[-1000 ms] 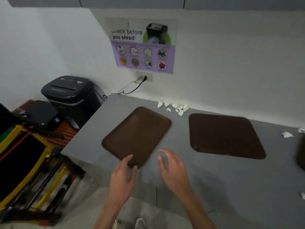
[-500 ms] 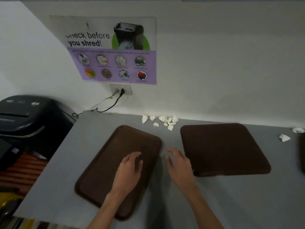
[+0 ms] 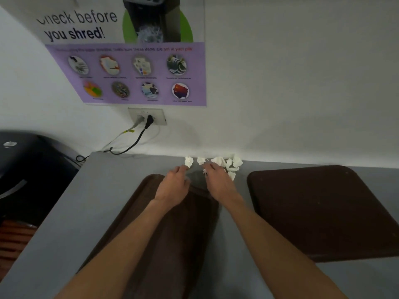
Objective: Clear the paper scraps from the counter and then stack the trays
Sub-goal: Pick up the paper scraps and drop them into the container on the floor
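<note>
Several white paper scraps (image 3: pixel 223 163) lie on the grey counter (image 3: pixel 108 190) against the wall. My left hand (image 3: pixel 172 186) reaches over the far end of a brown tray (image 3: pixel 172 244), fingertips just short of the leftmost scrap (image 3: pixel 189 161). My right hand (image 3: pixel 218 182) is beside it, fingers extended and touching the scraps. Neither hand holds anything that I can see. A second brown tray (image 3: pixel 323 212) lies flat to the right.
A black shredder (image 3: pixel 28 175) stands left of the counter. A wall socket (image 3: pixel 148 116) with a black cable sits above the counter's far left corner, below a poster (image 3: pixel 129 61).
Both hands have moved forward from above the left tray to the scraps at the wall. The camera has moved much closer to the wall.
</note>
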The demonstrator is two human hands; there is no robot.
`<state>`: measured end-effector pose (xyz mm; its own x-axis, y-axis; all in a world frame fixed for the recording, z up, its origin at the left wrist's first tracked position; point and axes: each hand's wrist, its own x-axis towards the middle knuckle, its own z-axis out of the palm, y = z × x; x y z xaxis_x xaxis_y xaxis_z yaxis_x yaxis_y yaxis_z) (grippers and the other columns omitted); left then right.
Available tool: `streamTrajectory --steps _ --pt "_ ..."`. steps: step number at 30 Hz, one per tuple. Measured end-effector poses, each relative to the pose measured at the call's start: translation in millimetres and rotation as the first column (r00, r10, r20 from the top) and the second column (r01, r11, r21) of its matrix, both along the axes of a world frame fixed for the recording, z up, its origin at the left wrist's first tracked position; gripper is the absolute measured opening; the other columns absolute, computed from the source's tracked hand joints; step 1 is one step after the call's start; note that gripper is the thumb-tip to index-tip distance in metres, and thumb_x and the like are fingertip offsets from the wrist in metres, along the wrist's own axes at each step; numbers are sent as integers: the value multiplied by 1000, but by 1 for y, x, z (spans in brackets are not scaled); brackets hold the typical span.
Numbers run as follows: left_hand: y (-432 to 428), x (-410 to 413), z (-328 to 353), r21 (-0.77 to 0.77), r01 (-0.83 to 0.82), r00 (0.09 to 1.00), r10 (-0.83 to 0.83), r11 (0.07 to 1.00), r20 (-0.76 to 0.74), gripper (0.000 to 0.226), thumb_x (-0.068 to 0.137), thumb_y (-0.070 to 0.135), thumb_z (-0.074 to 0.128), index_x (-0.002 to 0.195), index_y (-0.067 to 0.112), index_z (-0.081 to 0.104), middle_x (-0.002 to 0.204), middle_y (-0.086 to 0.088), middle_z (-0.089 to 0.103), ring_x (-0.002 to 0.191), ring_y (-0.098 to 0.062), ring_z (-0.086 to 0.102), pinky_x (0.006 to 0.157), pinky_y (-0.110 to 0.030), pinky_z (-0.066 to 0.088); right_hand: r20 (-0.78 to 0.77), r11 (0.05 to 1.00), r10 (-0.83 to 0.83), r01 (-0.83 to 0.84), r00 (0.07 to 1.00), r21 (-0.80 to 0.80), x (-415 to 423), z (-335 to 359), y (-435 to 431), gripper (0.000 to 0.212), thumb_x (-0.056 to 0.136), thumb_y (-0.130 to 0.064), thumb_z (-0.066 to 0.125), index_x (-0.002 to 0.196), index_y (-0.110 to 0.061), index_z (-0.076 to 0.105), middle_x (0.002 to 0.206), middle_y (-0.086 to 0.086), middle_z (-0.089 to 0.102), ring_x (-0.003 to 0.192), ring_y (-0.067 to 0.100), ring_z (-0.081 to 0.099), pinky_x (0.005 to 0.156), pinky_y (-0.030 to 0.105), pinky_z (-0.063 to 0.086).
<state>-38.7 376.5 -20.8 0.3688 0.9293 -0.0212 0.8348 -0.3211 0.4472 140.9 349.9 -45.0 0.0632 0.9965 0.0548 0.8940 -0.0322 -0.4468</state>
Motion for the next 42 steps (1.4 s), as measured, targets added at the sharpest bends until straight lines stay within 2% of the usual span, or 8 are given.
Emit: streamTrajectory --steps 5,7,11,14,19,29,33,42 --pt "49 17 -13 -10 70 996 -71 997 -51 44 102 20 51 145 20 43 142 -8 49 125 -28 52 102 -46 51 141 994 104 -101 985 -26 4 -30 30 35 101 -18 37 117 -10 67 117 13 64 93 22 52 81 35 43" --pt "65 21 -18 -23 92 990 -94 996 -107 47 100 15 54 146 19 44 146 -8 46 127 -31 50 104 -46 49 96 998 59 -56 994 -34 8 -35 29 28 101 -14 46 106 -9 72 109 12 68 91 26 60 80 36 50" --pt "93 23 -37 -29 98 981 -101 995 -167 57 93 5 60 146 22 50 149 -8 46 131 -33 51 110 -44 46 75 997 -13 18 997 -73 20 -46 15 21 102 -10 57 104 -15 76 100 9 70 94 26 69 83 36 58" --pt "97 26 -41 -5 83 979 -83 997 -185 44 98 5 54 136 24 63 130 -11 60 120 -34 60 103 -41 51 77 993 -25 34 997 -114 28 -45 4 20 105 -20 56 107 -15 75 101 9 67 93 26 67 81 35 55" --pt "75 28 -31 -13 -11 980 8 1000 -199 21 103 10 55 120 2 65 122 -19 64 115 -35 63 96 -39 49 29 982 -83 86 996 -170 32 -33 -13 19 102 -19 60 111 -14 77 104 10 71 93 26 69 84 36 58" --pt "-21 -13 25 125 -19 992 3 992 125 16 94 23 71 106 12 72 98 -3 65 85 -20 61 81 -39 56 -322 976 -183 211 929 54 -3 30 -100 8 94 -20 77 102 -23 75 91 -5 73 80 9 67 74 17 53" --pt "-98 -39 42 162 -71 967 28 984 254 20 90 19 77 109 15 75 95 9 60 78 -3 57 78 -15 49 -401 976 -146 198 904 91 -36 57 -155 13 94 -23 78 106 -26 77 98 -12 75 83 -5 64 76 -3 38" --pt "-307 -101 58 58 -350 857 294 935 423 17 86 17 82 100 24 79 91 11 71 80 -1 64 72 -2 40 -475 995 26 21 880 93 -101 72 -309 19 89 -20 83 105 -29 77 96 -15 77 87 -3 71 83 13 53"
